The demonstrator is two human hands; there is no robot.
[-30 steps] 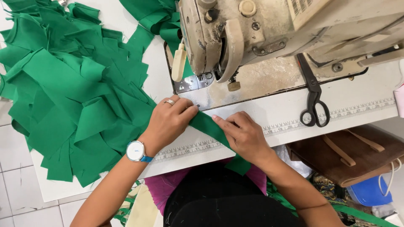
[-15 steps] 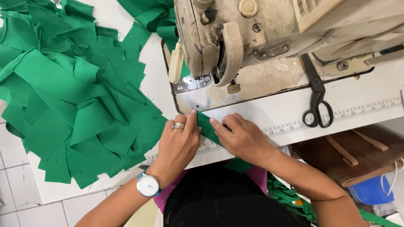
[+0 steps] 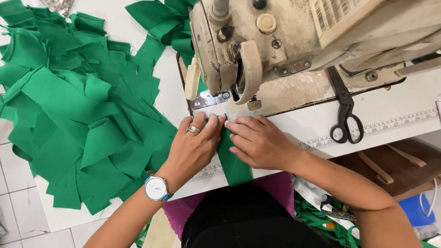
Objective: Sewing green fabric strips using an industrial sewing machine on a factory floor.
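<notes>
A pale rectangular label (image 3: 337, 18) with black barcode stripes sits on top of the sewing machine (image 3: 275, 50) (upper right, partly cut off by the frame).

A white counter (image 3: 404, 117) with a printed ruler strip along its front edge carries a worn beige sewing machine (image 3: 275, 41), black scissors (image 3: 344, 115) lying right of it, a heap of green fabric pieces (image 3: 78, 115) at the left, and one green strip (image 3: 234, 160) hanging over the front edge

Both hands slid toward 12 o'clock since a second ago: left hand (image 3: 195, 144) and right hand (image 3: 257, 140) now sit fingertip to fingertip at the sewing machine (image 3: 275, 46) foot. The green strip (image 3: 234, 163) swung from diagonal to nearly straight.
</notes>
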